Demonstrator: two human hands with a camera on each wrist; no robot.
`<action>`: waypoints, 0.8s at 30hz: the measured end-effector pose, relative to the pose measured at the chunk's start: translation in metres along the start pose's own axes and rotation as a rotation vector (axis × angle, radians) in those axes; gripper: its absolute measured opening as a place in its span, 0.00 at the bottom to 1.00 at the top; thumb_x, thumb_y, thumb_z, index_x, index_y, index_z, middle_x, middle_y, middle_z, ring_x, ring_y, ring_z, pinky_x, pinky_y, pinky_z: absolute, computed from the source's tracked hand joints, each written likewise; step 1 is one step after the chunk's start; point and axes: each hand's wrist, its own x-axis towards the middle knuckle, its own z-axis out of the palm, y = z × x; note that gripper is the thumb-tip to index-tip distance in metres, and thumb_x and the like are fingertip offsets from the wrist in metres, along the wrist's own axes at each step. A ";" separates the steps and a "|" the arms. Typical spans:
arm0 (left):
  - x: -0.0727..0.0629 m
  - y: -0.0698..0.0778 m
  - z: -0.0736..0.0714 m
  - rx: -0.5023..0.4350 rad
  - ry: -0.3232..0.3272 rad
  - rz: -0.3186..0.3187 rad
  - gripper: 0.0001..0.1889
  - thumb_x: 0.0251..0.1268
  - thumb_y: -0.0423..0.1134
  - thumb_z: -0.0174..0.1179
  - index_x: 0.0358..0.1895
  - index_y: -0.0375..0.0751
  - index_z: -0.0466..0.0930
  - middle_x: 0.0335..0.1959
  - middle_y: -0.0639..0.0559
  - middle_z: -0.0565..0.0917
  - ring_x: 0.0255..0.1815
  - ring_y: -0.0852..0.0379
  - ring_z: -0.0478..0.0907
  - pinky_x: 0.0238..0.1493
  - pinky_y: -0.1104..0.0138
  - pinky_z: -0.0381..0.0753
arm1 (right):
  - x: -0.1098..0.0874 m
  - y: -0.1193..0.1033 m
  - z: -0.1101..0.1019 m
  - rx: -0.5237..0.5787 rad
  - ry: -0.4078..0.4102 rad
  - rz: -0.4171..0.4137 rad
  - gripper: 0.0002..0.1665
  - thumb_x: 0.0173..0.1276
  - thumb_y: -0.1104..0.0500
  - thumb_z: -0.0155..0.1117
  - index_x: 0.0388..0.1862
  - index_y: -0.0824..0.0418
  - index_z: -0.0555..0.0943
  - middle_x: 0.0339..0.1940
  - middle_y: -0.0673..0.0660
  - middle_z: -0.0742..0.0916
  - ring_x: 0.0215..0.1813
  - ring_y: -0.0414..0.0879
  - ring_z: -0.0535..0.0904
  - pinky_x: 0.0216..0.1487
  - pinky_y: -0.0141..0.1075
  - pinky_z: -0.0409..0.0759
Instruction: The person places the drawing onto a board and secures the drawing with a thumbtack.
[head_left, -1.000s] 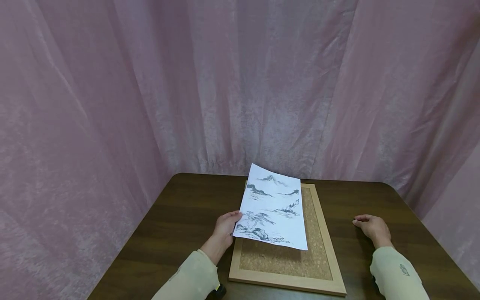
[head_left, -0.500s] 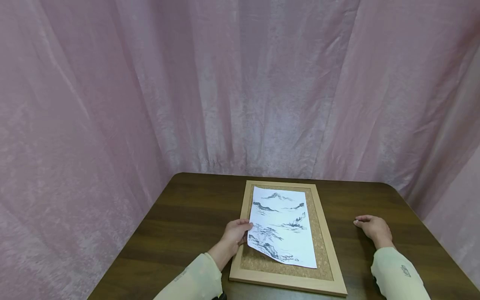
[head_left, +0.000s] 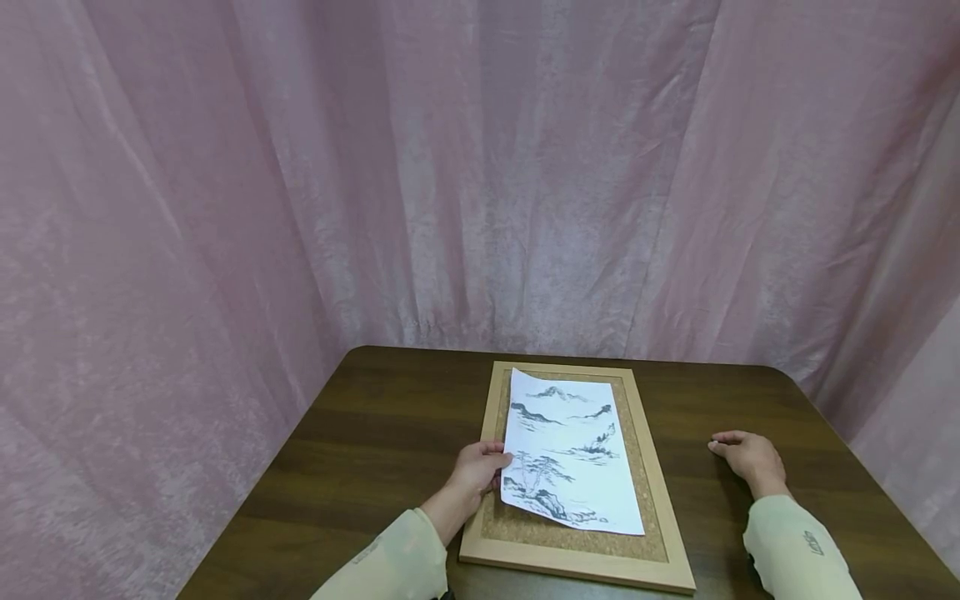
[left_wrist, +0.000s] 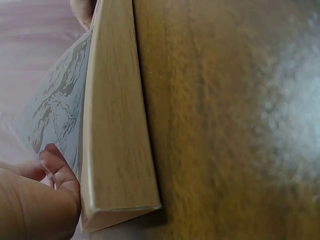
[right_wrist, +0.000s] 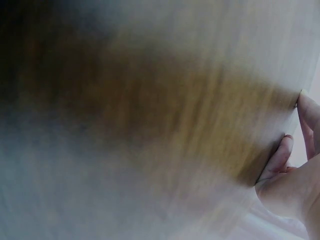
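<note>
Over corkboard (head_left: pixel 542 533), inked paper (head_left: pixel 573 457), blurred sleeve lettering (head_left: pixel 813 542)

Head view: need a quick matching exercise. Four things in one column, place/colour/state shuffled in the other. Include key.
Column 1
1. Printed sheet
2. Left hand
3. Right hand
4. Curtain

Column 2
A. At the right part of the table, apart from the cork board
B. Pink, hanging beyond the table's far edge
C. Pinching a left-hand edge
D. White with dark landscape drawings, over the cork board

Pairs: 1-D, 2-C, 3-A, 4-B
</note>
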 end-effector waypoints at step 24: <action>-0.002 0.004 -0.006 0.072 -0.032 -0.010 0.13 0.64 0.29 0.64 0.50 0.28 0.79 0.35 0.46 0.81 0.30 0.58 0.75 0.30 0.68 0.77 | -0.001 -0.008 -0.001 -0.023 -0.025 -0.010 0.24 0.74 0.49 0.61 0.55 0.69 0.81 0.62 0.78 0.74 0.60 0.77 0.67 0.58 0.65 0.64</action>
